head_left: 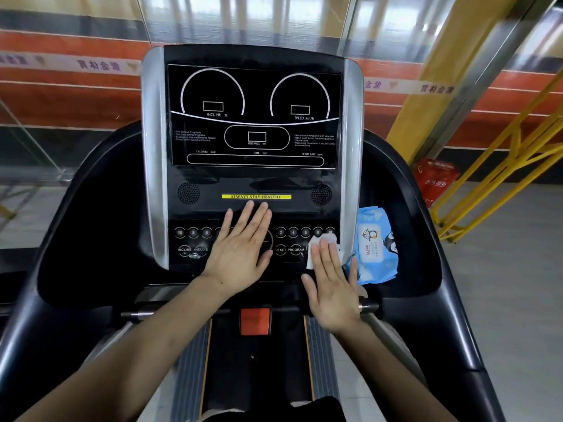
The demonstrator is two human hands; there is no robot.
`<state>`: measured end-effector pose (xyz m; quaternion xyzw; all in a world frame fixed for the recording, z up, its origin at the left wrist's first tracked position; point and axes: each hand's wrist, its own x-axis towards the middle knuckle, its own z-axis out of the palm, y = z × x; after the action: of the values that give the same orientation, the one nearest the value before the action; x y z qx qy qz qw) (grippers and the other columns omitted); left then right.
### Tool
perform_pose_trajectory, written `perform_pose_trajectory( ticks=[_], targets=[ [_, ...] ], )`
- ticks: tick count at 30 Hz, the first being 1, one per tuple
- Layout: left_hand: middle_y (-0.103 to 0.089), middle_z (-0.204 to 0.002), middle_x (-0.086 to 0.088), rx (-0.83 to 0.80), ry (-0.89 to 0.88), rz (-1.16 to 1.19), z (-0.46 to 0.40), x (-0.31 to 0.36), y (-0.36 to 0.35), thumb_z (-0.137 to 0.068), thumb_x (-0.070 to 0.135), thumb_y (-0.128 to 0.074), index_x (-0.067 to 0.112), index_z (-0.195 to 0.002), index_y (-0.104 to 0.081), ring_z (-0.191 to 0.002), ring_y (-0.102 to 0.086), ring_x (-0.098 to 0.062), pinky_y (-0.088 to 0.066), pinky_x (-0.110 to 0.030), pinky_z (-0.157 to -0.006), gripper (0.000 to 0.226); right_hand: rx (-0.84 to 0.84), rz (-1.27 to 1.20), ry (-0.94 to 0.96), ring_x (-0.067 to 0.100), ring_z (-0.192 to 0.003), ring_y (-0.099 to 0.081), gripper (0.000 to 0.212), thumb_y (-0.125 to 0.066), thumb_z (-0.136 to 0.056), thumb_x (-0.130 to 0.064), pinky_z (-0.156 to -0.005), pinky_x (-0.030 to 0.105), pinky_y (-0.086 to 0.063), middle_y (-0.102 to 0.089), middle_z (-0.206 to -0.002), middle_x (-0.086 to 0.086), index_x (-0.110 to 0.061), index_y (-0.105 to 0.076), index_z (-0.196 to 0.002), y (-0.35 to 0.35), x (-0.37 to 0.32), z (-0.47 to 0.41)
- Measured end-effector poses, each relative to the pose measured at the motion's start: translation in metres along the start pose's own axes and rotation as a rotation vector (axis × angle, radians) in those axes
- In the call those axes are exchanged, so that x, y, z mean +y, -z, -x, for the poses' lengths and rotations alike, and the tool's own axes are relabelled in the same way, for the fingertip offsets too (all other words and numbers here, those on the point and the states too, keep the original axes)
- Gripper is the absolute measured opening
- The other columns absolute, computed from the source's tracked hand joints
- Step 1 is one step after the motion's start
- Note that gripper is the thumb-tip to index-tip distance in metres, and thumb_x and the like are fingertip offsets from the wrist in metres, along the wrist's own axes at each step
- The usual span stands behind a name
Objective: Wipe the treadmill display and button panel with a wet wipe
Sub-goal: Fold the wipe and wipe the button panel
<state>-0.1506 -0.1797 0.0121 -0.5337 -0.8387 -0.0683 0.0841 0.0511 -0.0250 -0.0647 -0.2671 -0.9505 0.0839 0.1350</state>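
Your right hand (333, 287), grip flat open, presses the wet wipe (320, 246) onto the button panel (195, 242); your left hand (243, 248) lies spread, empty.

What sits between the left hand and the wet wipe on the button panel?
In the head view, the RESET button and PROGRAM button lie between the left hand and the wet wipe.
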Motion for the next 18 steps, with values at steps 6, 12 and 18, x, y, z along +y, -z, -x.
perform_pose_trajectory(
  ticks=[6,12,18],
  targets=[
    [0.006,-0.175,-0.001,-0.011,-0.028,-0.003,0.000,-0.004,0.000,-0.103,0.047,-0.044,0.013,-0.166,-0.003,-0.161,0.013,-0.023,-0.002,-0.056,-0.130,0.082,0.040,-0.007,-0.065,0.011,-0.163,0.011,0.070,-0.010,-0.109,-0.059,-0.130,0.058,0.010,0.009,-0.178,-0.006,-0.025,0.000,-0.169,0.011,-0.019,-0.039],
    [0.007,-0.174,-0.002,0.009,0.023,-0.004,0.007,-0.015,0.007,-0.106,0.044,-0.039,0.013,-0.166,-0.003,-0.160,0.014,-0.024,-0.002,-0.053,-0.131,0.076,-0.025,-0.028,-0.005,0.012,-0.163,0.008,0.067,-0.017,-0.111,-0.052,-0.129,0.065,-0.006,0.008,-0.178,-0.008,-0.026,0.002,-0.169,-0.009,-0.022,0.013],
    [0.006,-0.175,-0.002,-0.011,-0.006,-0.020,0.013,-0.028,0.008,-0.104,0.047,-0.041,0.012,-0.166,-0.005,-0.161,0.011,-0.025,-0.002,-0.059,-0.129,0.080,0.019,-0.019,-0.056,0.008,-0.162,0.015,0.071,-0.006,-0.108,-0.061,-0.130,0.056,0.012,0.010,-0.177,-0.009,-0.027,0.004,-0.169,0.012,-0.044,-0.046]
  ],
)
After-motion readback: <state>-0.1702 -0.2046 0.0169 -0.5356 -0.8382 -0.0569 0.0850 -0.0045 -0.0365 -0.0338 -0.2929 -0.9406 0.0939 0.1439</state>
